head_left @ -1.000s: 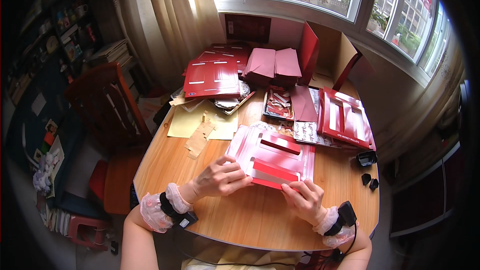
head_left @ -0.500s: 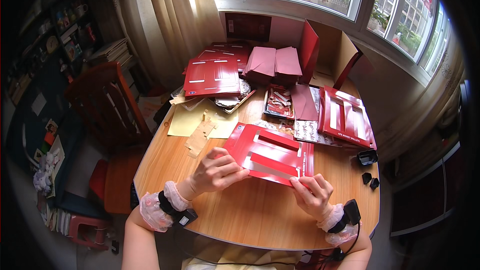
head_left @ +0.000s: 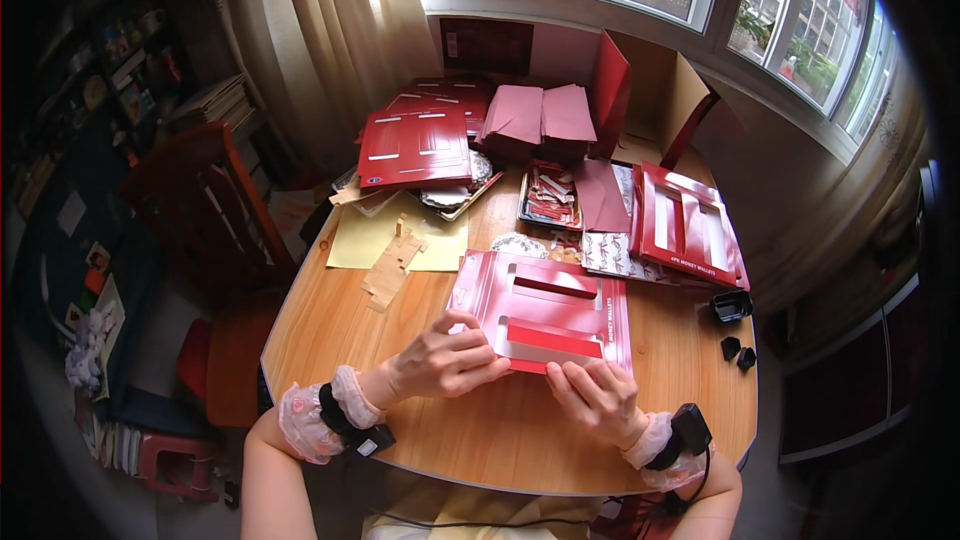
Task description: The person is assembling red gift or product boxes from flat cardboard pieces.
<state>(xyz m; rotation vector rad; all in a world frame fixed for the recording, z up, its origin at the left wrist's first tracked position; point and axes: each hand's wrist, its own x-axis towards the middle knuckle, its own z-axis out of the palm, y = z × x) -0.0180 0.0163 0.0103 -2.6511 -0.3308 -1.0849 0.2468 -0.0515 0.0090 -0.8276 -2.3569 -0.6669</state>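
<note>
So, taking 12 o'clock as the window side, a shiny red card [head_left: 555,313] with long cut-out slots is sitting mid-table [head_left: 460,440], right in front of the person. The left hand [head_left: 445,358] is holding it at about 8 o'clock, fingers curling in and closing on the near edge; can't really tell where that thumb is going. The right hand [head_left: 598,398] is pinching the same edge at about 5 o'clock, thumb and fingers bunching together with barely any gap. Can't tell if the card's far side is touching the wood

Around the card, a brown paper strip [head_left: 390,275] is lying over a yellow sheet [head_left: 350,245] near 10 o'clock, a pile of red cards [head_left: 415,145] is sitting at 11, and pink paper stacks [head_left: 568,115] are standing at 12. More slotted red cards [head_left: 648,225] are resting at 2, while a small black tray [head_left: 732,306] is sitting at 3
</note>
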